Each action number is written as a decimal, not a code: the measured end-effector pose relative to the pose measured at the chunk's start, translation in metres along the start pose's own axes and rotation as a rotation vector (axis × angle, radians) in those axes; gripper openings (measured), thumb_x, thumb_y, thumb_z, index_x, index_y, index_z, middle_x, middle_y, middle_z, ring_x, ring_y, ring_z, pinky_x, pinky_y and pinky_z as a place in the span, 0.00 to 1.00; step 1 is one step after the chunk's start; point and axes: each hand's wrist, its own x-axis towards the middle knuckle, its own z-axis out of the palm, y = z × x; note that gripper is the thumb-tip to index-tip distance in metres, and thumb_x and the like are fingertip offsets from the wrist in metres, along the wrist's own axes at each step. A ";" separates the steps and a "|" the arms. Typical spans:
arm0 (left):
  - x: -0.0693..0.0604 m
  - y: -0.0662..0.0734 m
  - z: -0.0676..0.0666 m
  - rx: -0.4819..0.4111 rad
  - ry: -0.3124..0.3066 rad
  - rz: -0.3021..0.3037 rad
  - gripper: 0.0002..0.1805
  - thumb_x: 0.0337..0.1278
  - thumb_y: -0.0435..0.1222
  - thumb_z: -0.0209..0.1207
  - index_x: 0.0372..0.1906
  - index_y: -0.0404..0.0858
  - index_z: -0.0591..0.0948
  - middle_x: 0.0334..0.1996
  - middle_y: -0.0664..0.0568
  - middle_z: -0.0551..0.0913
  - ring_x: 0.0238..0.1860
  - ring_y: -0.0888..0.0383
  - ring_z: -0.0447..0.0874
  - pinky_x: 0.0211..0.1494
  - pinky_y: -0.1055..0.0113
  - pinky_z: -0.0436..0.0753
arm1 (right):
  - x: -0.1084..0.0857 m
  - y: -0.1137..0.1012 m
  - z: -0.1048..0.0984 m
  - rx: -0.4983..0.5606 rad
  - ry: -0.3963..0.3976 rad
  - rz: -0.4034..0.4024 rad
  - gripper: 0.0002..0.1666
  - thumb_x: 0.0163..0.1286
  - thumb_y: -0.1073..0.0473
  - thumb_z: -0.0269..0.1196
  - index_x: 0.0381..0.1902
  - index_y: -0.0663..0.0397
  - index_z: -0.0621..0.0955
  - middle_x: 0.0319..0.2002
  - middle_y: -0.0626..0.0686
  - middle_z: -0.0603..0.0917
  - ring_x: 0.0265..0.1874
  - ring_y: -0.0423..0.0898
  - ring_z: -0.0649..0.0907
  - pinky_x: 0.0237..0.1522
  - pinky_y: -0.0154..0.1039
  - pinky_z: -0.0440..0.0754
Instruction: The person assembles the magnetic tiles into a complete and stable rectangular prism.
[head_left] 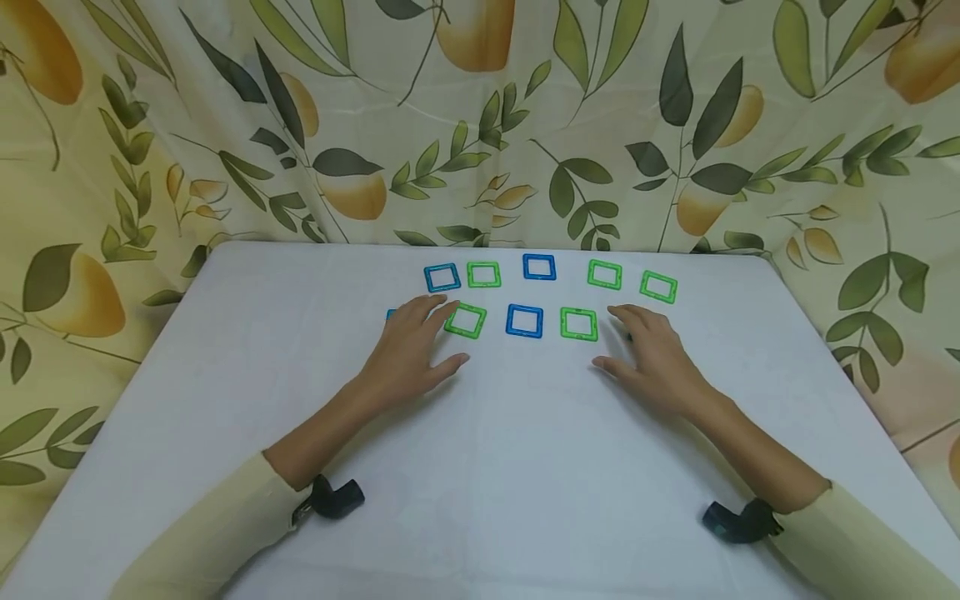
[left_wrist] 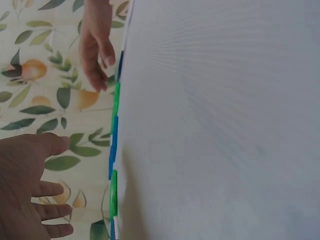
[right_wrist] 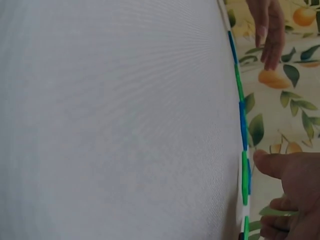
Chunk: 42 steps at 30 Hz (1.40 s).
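Several square, hollow magnetic tiles lie flat in two rows toward the table's far side. The back row has a blue tile (head_left: 539, 256) in its middle and a tilted green tile (head_left: 659, 274) at its right end. My left hand (head_left: 405, 350), fingers spread and holding nothing, is over the front row's left end. It partly hides a blue tile (head_left: 390, 314) and overlaps the corner of a green tile (head_left: 452, 330). At the front row's right end hovers my right hand (head_left: 656, 358), its fingers loosely extended and nothing in them, right of another green tile (head_left: 579, 337). Something small and dark beneath it is mostly hidden.
A white cloth-covered table (head_left: 480, 500) spreads in front of me. Behind it hangs a curtain (head_left: 480, 125) with a fruit and leaf print. Black wrist cameras stick out from both sleeves, the left camera (head_left: 337, 497) and the right camera (head_left: 742, 522).
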 end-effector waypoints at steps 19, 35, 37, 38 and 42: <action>0.039 0.026 0.021 0.013 -0.054 0.035 0.39 0.69 0.53 0.66 0.78 0.43 0.70 0.75 0.46 0.70 0.77 0.46 0.61 0.79 0.46 0.57 | 0.018 -0.005 0.005 0.013 -0.083 0.028 0.50 0.72 0.46 0.71 0.80 0.62 0.62 0.77 0.68 0.61 0.76 0.68 0.58 0.72 0.69 0.59; 0.066 0.029 0.038 0.015 -0.073 0.001 0.36 0.71 0.52 0.65 0.77 0.43 0.71 0.75 0.49 0.70 0.78 0.49 0.60 0.80 0.45 0.52 | 0.037 -0.008 0.012 -0.022 -0.085 0.008 0.45 0.72 0.52 0.72 0.78 0.64 0.67 0.75 0.68 0.65 0.74 0.68 0.61 0.72 0.67 0.62; 0.069 0.029 0.041 0.005 -0.074 0.010 0.35 0.72 0.51 0.64 0.77 0.43 0.72 0.75 0.49 0.71 0.78 0.49 0.60 0.80 0.44 0.51 | 0.038 -0.008 0.012 -0.027 -0.087 0.013 0.44 0.72 0.52 0.71 0.77 0.64 0.67 0.75 0.68 0.65 0.74 0.68 0.61 0.72 0.66 0.62; 0.070 0.029 0.042 0.002 -0.077 0.014 0.35 0.72 0.51 0.64 0.77 0.42 0.72 0.75 0.49 0.71 0.78 0.49 0.61 0.80 0.44 0.51 | 0.039 -0.007 0.013 -0.027 -0.087 0.016 0.44 0.72 0.52 0.71 0.77 0.64 0.67 0.75 0.68 0.65 0.74 0.68 0.61 0.72 0.66 0.61; 0.074 0.028 0.046 0.012 -0.082 0.019 0.34 0.73 0.51 0.63 0.77 0.43 0.72 0.75 0.50 0.71 0.78 0.50 0.60 0.80 0.42 0.51 | 0.041 -0.006 0.015 -0.016 -0.085 0.017 0.43 0.72 0.52 0.71 0.77 0.65 0.68 0.74 0.68 0.65 0.74 0.67 0.61 0.72 0.65 0.61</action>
